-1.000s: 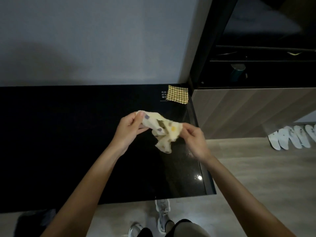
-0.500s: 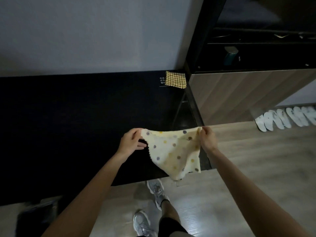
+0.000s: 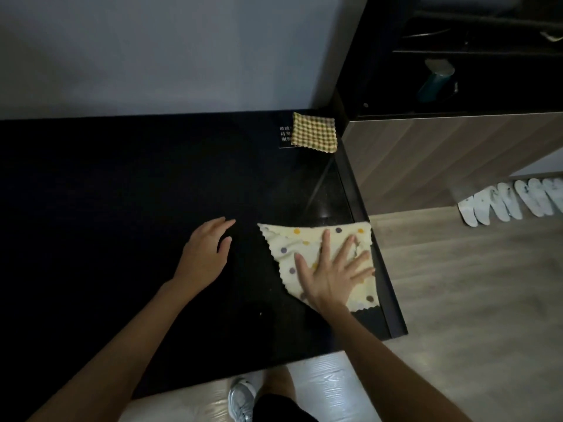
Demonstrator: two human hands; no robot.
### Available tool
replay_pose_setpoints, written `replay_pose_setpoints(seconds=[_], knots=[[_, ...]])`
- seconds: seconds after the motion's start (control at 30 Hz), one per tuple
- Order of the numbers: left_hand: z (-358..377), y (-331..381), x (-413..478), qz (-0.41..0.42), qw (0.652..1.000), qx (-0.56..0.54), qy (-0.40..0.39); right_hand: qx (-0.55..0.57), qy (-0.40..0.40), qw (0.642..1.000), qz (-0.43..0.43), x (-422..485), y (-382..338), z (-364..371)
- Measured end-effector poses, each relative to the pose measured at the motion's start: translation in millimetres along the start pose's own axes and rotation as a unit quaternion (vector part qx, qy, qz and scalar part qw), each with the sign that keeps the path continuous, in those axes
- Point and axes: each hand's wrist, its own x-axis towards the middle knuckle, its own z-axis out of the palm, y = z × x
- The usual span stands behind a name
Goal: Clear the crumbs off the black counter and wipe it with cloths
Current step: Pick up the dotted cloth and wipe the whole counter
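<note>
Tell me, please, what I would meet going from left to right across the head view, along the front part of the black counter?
The left hand → polka-dot cloth, with the right hand pressed flat on it → counter's right edge → white slippers on the floor.
</note>
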Motion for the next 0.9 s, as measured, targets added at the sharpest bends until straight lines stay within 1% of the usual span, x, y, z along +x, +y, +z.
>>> replay_pose_setpoints(seconds=[0.1,0.2,0.3,0.43,0.53,0.6,0.73,0.8,0.83,0.87,0.9], knots=[[-6,-3,40,-0.006,1.000,0.021,0.001,-0.018,0.025,0.999,-0.022,58,-2,-13],[-11,-7,74,-0.015,1.000,0.021,0.009,-0.027,0.045,0.996,-0.073,108,-18,-24],[-17,-11,100,-0.013,0.999,0.042,0.020,-0.027,0.047,0.992,-0.111,137,-42,-26],[-28,-19,119,-0.014,0.998,0.056,0.033,-0.032,0.026,0.978,-0.206,138,-95,-16],[-38,-31,124,-0.019,0.996,0.080,0.042,-0.049,-0.001,0.955,-0.292,124,-136,-3],[-44,-38,123,-0.031,0.994,0.094,0.034,-0.060,-0.007,0.937,-0.344,109,-146,7],[-45,-43,112,-0.043,0.995,0.090,0.026,-0.061,-0.029,0.885,-0.461,68,-130,24],[-42,-40,107,-0.036,0.996,0.080,0.024,-0.064,-0.039,0.867,-0.492,53,-104,25],[-40,-37,105,-0.034,0.996,0.077,0.019,-0.064,-0.040,0.869,-0.488,50,-85,23],[-37,-34,103,-0.032,0.996,0.076,0.015,-0.063,-0.039,0.882,-0.465,49,-63,18],[-34,-30,101,-0.031,0.996,0.078,0.009,-0.062,-0.032,0.903,-0.423,51,-38,11]])
